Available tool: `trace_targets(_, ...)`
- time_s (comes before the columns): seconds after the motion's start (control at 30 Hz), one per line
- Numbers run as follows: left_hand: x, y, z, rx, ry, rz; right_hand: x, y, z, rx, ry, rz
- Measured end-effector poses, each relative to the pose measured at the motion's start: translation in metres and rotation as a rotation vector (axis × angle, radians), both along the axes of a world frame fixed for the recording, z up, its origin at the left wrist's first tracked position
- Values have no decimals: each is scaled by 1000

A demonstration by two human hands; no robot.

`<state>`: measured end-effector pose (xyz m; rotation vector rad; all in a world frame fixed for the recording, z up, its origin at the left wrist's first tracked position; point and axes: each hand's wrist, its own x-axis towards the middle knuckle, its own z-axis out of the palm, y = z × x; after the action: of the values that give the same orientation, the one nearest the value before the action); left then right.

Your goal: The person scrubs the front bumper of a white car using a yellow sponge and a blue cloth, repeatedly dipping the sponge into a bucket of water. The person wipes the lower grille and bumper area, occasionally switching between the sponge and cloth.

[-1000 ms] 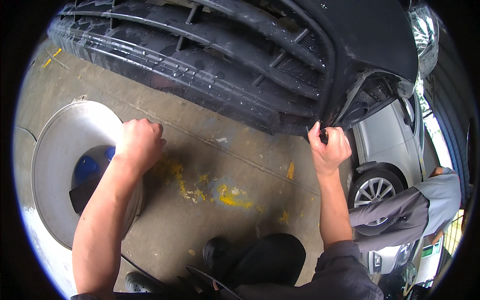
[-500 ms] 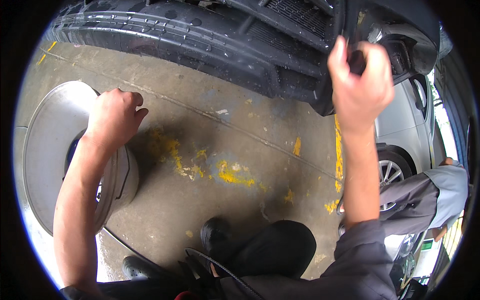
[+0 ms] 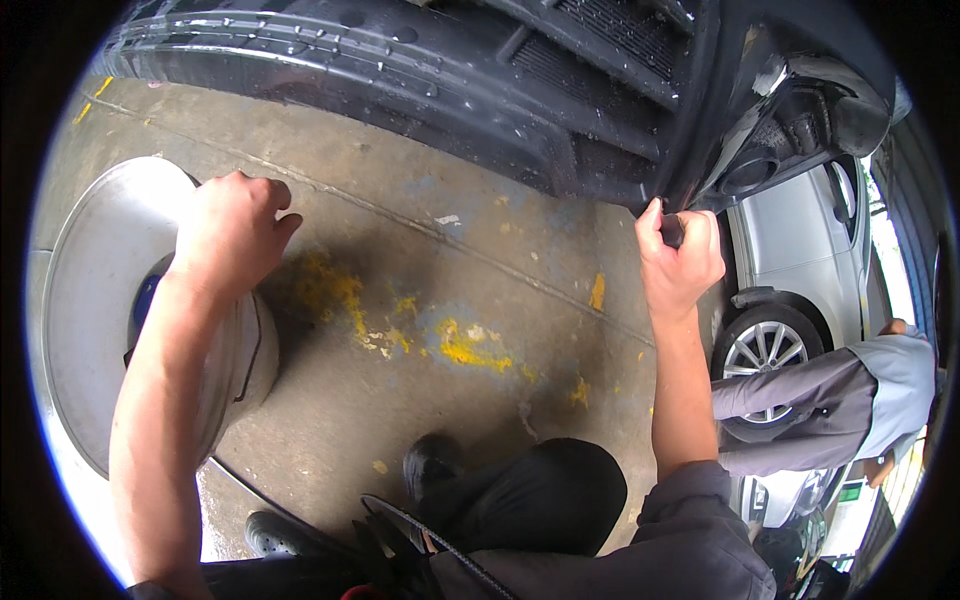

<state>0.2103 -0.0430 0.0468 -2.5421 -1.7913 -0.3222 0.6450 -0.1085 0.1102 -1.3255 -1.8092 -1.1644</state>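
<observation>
by the lower corner of the black bumper (image 3: pixel 480 130), the right hand (image 3: pixel 684 258) is curled around a small dark piece (image 3: pixel 672 232); near the pale bucket (image 3: pixel 90 260), the left hand (image 3: pixel 235 225) is loosely bent, its grip hidden from me.

Brown concrete floor (image 3: pixel 400 190), worn yellow paint patches (image 3: pixel 468 347); wide-rimmed pail (image 3: pixel 85 300), dark shoes (image 3: pixel 432 462), car wheel (image 3: pixel 768 345)
</observation>
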Motion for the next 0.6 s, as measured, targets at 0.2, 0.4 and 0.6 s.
trace_targets(0.2,1,2,2,23,-61,-41,15,1,-7,53,57,104)
trace_targets(0.4,-1,2,9,-40,-76,3,-29,32,51,151,3,242)
trace_targets(0.6,8,10,-2,-28,-77,-19,38,18,7,53,36,300)
